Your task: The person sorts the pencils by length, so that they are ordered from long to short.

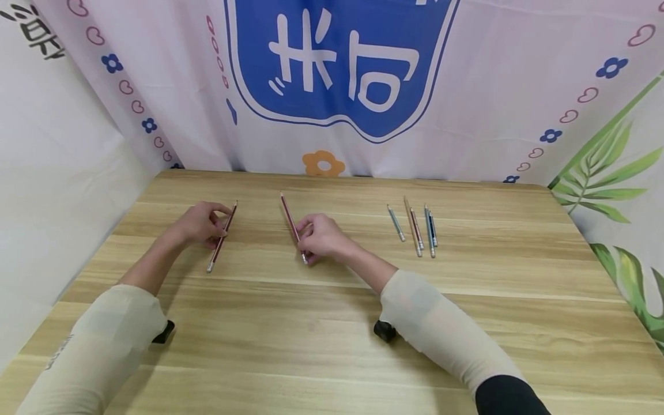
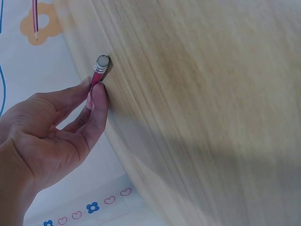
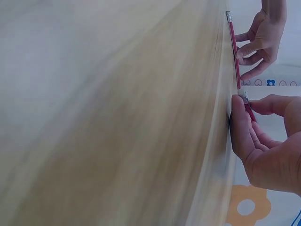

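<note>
My left hand pinches a dark red pencil around its middle, with the white eraser end toward me. In the left wrist view, the eraser in its silver ferrule sticks out past the thumb and fingers. Further right, my right hand grips a second red pencil close to its eraser end, and its tip slants away to the back left. The right wrist view shows this eraser between thumb and fingers, right at the table surface.
On the right of the wooden table lies a loose group of pencils: a short teal one, a tan one, a red one, and blue ones. A printed curtain hangs along the back edge.
</note>
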`<state>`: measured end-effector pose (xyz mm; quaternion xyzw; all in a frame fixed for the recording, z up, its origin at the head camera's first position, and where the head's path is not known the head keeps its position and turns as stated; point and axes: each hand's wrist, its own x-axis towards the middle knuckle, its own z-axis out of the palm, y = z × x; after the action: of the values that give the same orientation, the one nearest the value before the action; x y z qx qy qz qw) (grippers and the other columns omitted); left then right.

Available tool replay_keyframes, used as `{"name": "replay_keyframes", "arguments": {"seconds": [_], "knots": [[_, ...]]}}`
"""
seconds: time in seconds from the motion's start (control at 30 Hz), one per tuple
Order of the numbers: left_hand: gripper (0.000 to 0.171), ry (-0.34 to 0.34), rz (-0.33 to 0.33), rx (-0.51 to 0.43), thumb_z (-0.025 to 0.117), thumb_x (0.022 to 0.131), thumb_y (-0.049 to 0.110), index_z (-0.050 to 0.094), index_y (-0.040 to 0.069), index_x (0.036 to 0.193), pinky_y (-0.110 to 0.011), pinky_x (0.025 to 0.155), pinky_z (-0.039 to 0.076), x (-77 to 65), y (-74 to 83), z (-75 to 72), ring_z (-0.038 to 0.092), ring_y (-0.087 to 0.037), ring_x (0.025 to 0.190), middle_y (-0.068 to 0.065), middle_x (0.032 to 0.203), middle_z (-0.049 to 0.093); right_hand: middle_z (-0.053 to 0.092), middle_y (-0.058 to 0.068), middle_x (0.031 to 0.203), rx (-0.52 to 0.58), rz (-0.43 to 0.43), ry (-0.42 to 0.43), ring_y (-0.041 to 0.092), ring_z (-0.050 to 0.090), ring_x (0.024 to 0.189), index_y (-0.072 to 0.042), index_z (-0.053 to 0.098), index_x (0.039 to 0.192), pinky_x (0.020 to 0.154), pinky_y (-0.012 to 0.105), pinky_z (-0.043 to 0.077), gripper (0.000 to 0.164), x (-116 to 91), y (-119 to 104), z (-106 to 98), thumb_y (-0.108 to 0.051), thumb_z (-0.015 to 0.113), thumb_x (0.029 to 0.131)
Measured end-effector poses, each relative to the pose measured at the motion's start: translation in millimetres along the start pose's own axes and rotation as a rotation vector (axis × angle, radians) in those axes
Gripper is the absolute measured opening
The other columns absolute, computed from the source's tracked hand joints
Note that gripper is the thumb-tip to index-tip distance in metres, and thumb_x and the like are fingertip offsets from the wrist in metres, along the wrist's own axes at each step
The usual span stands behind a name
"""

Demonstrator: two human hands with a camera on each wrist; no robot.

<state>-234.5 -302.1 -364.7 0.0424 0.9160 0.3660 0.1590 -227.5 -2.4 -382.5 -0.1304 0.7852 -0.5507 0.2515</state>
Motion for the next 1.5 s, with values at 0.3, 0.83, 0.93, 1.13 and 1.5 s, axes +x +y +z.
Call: {"name": "replay_keyframes", "arguments": {"seconds": [0.3,0.83,0.93,1.13,1.5], "knots": [[0.057,-0.007,-0.004,-0.009,0.066,0.092,-0.014,0.041,-0.019,0.143,-0.035,0.058,0.066,0.7,-0.3,-0.7,0.067,-0.020,0.062,-0.018,0.088,0.056,0.069,0.016,0.092,0.032,0.002,-0.019,0.018,0.064,0.064,0.006,0.057,0.127,0.058,0.032,0.065,0.040,7,-4,9,0.014,0.066,0.089],[0.058,-0.017,-0.004,-0.009,0.065,0.093,-0.015,0.039,-0.019,0.144,-0.035,0.059,0.066,-0.4,-0.3,-2.2,0.066,-0.020,0.062,-0.018,0.088,0.056,0.070,0.020,0.090,0.064,-0.003,-0.043,0.020,0.064,0.063,0.007,0.057,0.126,0.058,0.032,0.065,0.040,13,-12,26,0.016,0.068,0.088],[0.057,-0.019,-0.011,-0.012,0.065,0.093,-0.014,0.039,-0.019,0.144,-0.034,0.059,0.066,-0.1,-1.1,-2.3,0.066,-0.020,0.062,-0.018,0.088,0.056,0.070,0.020,0.090,0.068,0.000,-0.045,0.020,0.064,0.063,0.008,0.058,0.127,0.058,0.032,0.065,0.040,13,-14,30,0.016,0.068,0.088],[0.059,-0.019,-0.008,-0.016,0.065,0.092,-0.015,0.039,-0.019,0.145,-0.035,0.058,0.066,0.9,-2.3,-1.8,0.066,-0.020,0.062,-0.018,0.087,0.057,0.070,0.020,0.092,0.066,0.013,-0.050,0.021,0.066,0.065,0.007,0.058,0.126,0.060,0.032,0.066,0.041,17,-15,37,0.015,0.069,0.088],[0.057,-0.027,-0.007,-0.007,0.065,0.094,-0.013,0.040,-0.018,0.145,-0.035,0.060,0.066,1.7,-1.4,-2.3,0.065,-0.020,0.064,-0.018,0.089,0.056,0.068,0.013,0.081,0.089,0.005,-0.055,0.021,0.066,0.064,0.007,0.059,0.123,0.059,0.032,0.065,0.036,22,-17,48,0.016,0.068,0.089]]}}
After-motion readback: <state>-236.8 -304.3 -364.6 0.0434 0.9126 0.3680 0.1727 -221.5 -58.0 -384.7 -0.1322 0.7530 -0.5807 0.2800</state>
